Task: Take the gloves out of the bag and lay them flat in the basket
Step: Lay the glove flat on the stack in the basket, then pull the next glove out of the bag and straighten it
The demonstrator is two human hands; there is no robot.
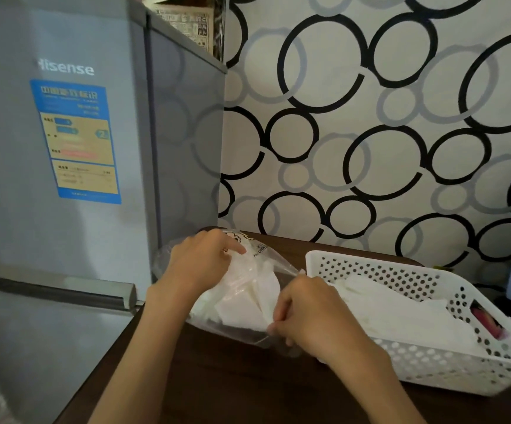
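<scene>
Two hands on the bag (pixel 248 289), as I see it.
Left hand (pixel 199 261) grips its top, right hand (pixel 312 316) pinches its edge; white gloves (pixel 400 313) lie in the basket (pixel 431 365) beside it on the counter (pixel 232 387).

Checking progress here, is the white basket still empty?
No, white gloves already lie inside the basket beside the bag.

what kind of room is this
Probably a home kitchen or dining corner: a grey fridge stands beside a dark wooden table, with circle-patterned wallpaper behind.
</scene>
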